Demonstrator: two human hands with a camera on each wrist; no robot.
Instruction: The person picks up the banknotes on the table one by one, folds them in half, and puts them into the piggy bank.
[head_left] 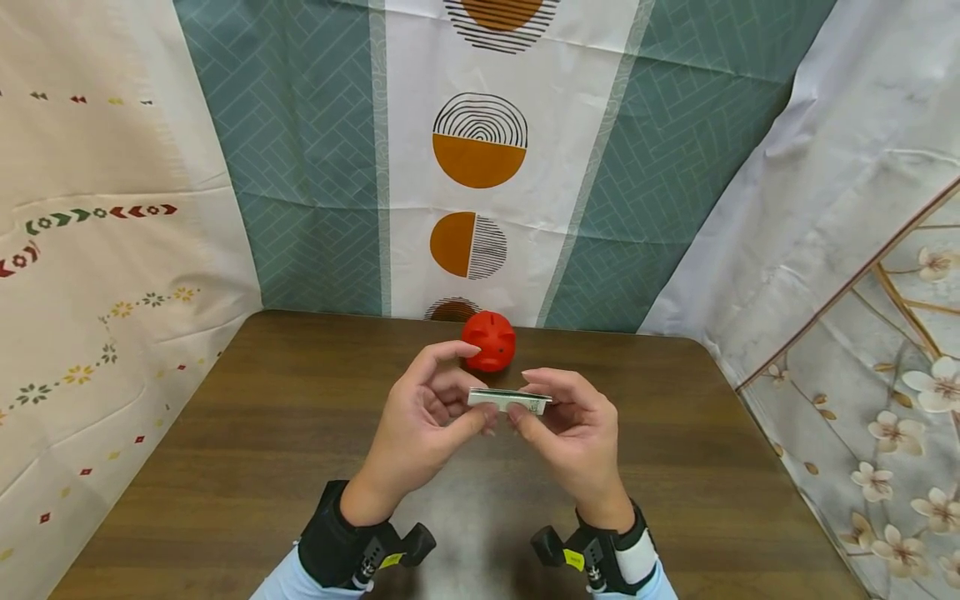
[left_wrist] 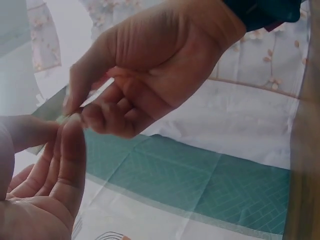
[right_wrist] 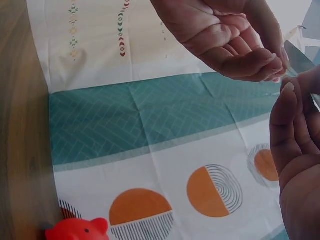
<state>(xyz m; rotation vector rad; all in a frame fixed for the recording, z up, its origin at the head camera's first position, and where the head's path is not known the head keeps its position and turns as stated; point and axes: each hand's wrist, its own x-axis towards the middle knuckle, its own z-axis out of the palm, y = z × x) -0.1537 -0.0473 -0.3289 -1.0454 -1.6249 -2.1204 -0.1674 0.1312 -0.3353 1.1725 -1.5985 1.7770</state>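
Observation:
Both hands hold a folded, pale green and white banknote [head_left: 501, 398] in front of me, raised over the table. My left hand [head_left: 420, 425] pinches its left part, thumb on the near face. At the right part, my right hand [head_left: 573, 425] pinches it with the thumb, the thumbs lying close together. In the left wrist view the banknote [left_wrist: 50, 107] is partly covered by fingers; in the right wrist view it [right_wrist: 300, 55] shows as a thin greyish sheet. Beyond the hands stands a red piggy bank [head_left: 489, 342], partly overlapped by the left fingertips in the head view.
The brown wooden table [head_left: 300, 417] spreads out below the hands. Behind it hangs a teal and white curtain [head_left: 315, 167] with orange circles. Patterned cloths hang at the left [head_left: 112, 250] and the right [head_left: 825, 292].

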